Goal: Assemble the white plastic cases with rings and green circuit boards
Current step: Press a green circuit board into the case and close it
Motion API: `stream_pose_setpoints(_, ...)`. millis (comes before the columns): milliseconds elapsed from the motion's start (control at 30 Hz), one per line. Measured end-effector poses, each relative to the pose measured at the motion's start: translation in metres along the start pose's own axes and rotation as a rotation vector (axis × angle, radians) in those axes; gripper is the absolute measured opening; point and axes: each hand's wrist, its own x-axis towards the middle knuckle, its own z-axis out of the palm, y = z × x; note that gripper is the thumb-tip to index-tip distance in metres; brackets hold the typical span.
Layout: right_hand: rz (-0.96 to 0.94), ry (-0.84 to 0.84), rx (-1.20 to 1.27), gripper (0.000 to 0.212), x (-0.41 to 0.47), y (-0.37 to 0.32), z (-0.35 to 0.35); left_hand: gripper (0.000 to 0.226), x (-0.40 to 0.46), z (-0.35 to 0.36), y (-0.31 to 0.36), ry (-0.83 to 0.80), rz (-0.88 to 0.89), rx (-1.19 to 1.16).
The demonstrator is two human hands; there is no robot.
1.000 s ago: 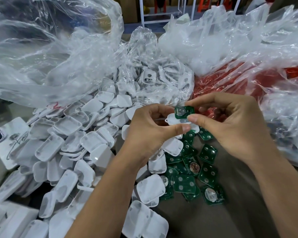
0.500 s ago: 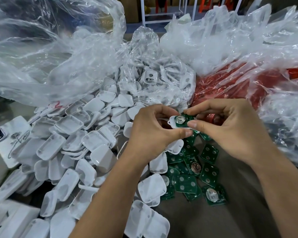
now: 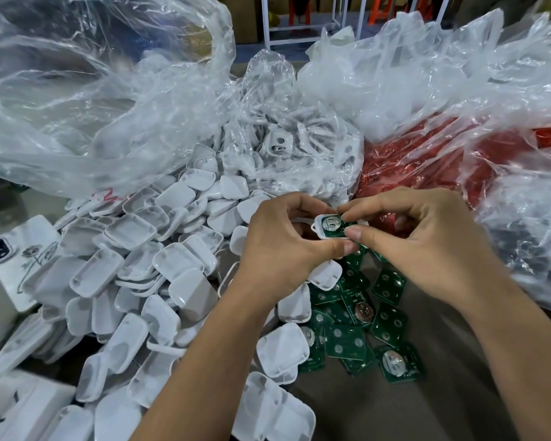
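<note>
Head view, the only one. Left hand (image 3: 283, 249) gripped a white case half (image 3: 323, 230), fingers curled over its far edge and thumb under the near edge. Right hand (image 3: 420, 246) pinched the green circuit board (image 3: 334, 223) at its right end, index finger on top and thumb on the near rim. The board lay in the case's open cavity, coin cell face up. Whether it was fully seated could not be told; the right end was hidden by fingertips.

Held assembly hung above the desk (image 3: 427, 409), over a loose pile of circuit boards (image 3: 363, 329). A heap of white case halves (image 3: 147, 265) lay to the left, partly spilling from a clear plastic bag (image 3: 93, 106). A second bag of white parts (image 3: 293, 148) sat behind the hands, and a bag with red contents (image 3: 442, 154) at right. A phone (image 3: 16, 259) lay at far left.

Judgement: step in hand was seating the board. To do it well, keep the case level in the left grip, align the board's outline with the cavity, then press evenly at the edges, not on the cell, until flush. Tilted pressure risks jamming a corner. No ring was discernible on this piece.
</note>
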Motion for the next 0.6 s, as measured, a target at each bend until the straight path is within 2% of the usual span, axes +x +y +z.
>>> stream_pose_setpoints(100, -0.006, 0.006, -0.031, 0.016, 0.0007, -0.002, -0.0003, 0.046, 0.0003, -0.0004, -0.0008, -0.006, -0.003, -0.049)
stream_pose_setpoints(367, -0.053, 0.046, -0.108, 0.034, 0.0, -0.0045, -0.0014, 0.045, -0.0004, -0.0008, -0.0007, -0.044, 0.039, -0.113)
stream_pose_setpoints(600, -0.117, 0.076, -0.12, 0.035, -0.0014, -0.0096, -0.0017, 0.046, -0.0014, -0.0031, 0.0013, -0.08, 0.038, -0.243)
